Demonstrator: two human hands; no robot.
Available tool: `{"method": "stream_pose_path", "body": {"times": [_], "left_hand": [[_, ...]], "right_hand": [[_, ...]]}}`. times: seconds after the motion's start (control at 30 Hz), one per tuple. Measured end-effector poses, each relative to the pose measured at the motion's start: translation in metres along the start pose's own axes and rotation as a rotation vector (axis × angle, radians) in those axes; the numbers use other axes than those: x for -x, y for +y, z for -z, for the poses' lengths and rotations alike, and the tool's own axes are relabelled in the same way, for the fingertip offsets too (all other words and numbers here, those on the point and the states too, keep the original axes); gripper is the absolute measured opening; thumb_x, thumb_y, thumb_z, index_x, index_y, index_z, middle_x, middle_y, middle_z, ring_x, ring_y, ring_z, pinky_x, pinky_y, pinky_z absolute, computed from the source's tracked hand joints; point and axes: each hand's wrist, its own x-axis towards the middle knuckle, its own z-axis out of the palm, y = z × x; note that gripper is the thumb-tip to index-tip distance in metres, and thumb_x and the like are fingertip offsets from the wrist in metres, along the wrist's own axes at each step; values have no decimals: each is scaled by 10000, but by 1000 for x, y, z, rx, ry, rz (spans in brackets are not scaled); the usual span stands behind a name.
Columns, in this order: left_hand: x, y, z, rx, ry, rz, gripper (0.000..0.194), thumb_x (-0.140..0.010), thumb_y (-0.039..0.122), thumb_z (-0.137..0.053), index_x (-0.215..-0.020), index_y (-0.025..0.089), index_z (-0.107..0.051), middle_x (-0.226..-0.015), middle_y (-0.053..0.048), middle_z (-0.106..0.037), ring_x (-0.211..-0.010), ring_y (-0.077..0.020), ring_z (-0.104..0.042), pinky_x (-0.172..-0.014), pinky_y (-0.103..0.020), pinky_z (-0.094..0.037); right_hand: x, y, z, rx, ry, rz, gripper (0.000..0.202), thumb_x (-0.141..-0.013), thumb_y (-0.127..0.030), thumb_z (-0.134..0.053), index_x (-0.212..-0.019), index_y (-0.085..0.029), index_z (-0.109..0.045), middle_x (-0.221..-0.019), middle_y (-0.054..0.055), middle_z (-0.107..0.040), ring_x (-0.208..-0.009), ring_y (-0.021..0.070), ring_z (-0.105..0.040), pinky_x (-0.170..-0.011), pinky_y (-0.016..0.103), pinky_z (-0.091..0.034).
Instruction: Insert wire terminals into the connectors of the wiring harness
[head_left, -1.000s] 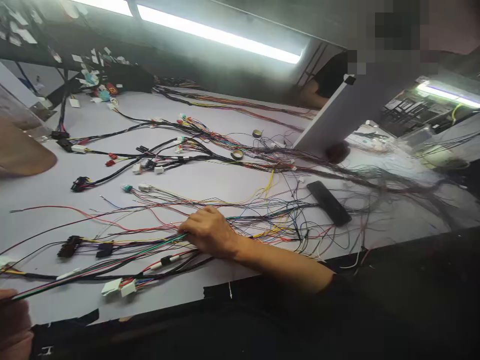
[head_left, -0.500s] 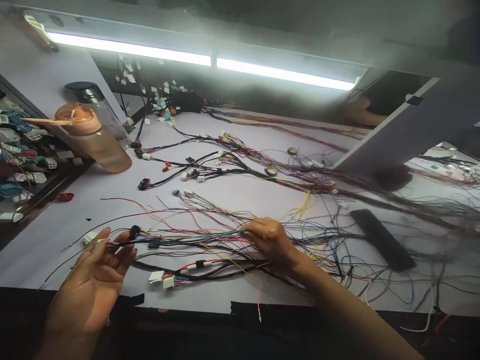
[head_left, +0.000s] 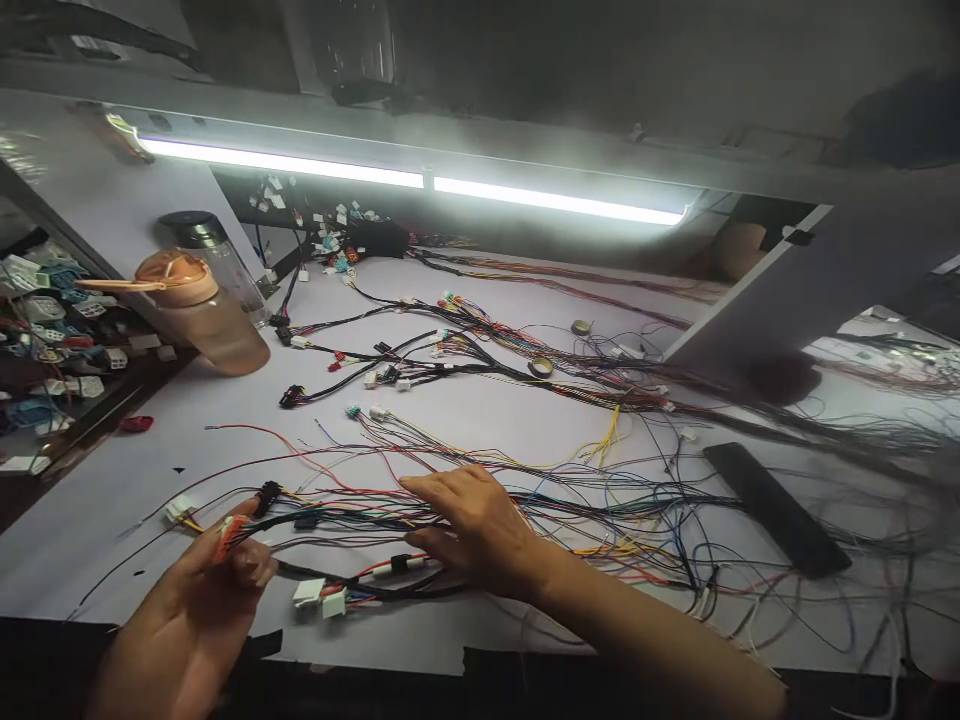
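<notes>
So the harness [head_left: 360,515] is spread flat on the white table [head_left: 487,400], near the front edge, running roughly from 9 o'clock to 3 o'clock in front of the person. Left hand [head_left: 202,590] has its fingers pinched around the orange plug [head_left: 231,528] at the harness's left end. Right hand [head_left: 480,530] lies on top of the bundle near the middle, fingers stretched out and pressing the wires down, not curled around anything.

Handling-wise I'd guess this thing is light and totally floppy, thin wires that snag on each other and tangle fast. The plugs look like the only stiff bits, so grab those or the taped black trunk, not single strands. At 10 o'clock a bottle [head_left: 202,315] stands by the parts bins [head_left: 52,330]; a black bar [head_left: 772,508] lies at 3 o'clock.
</notes>
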Motion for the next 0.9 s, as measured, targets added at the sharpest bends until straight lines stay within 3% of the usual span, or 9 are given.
{"method": "stream_pose_path", "body": {"times": [0.13,0.3,0.53,0.8,0.9], "left_hand": [[16,1,-5,5,-4,59,298,-721,240,-679,-1017,201,-674,-577,16,-389,-536,-121,-407,-454,-226,-437],[32,-2,-12,95,-1,-21,248,-746,173,-623,-987,148,-674,-569,14,-390,-529,-106,-392,-464,-212,-421],[45,-10,-10,172,-123,-47,231,-865,223,-560,-1006,84,-679,-509,14,-409,-490,-94,-379,-480,-215,-399],[50,-17,-8,207,-131,-2,289,-895,306,-572,-1032,69,-666,-498,29,-404,-478,-85,-377,-501,-216,-418],[50,-17,-9,197,-129,10,309,-877,341,-608,-1024,76,-669,-488,38,-388,-477,-82,-375,-499,-209,-423]], "right_hand": [[-17,-24,-15,-130,67,55,480,-937,-448,-576,-1330,-189,-483,-1098,61,-722,-950,176,-686,-813,297,-484],[-13,-39,-18,-287,84,47,235,-997,-326,-488,-1137,-182,-610,-986,51,-742,-834,122,-703,-719,211,-522],[1,-44,-2,-340,68,89,189,-995,-231,-476,-1142,-193,-588,-958,49,-736,-819,122,-695,-737,208,-532],[7,-47,1,-304,27,104,174,-983,-222,-495,-1136,-207,-576,-795,18,-705,-658,119,-643,-623,229,-492],[11,-47,0,-294,40,131,178,-986,-221,-491,-1147,-208,-567,-817,19,-715,-630,109,-624,-598,229,-471]]}}
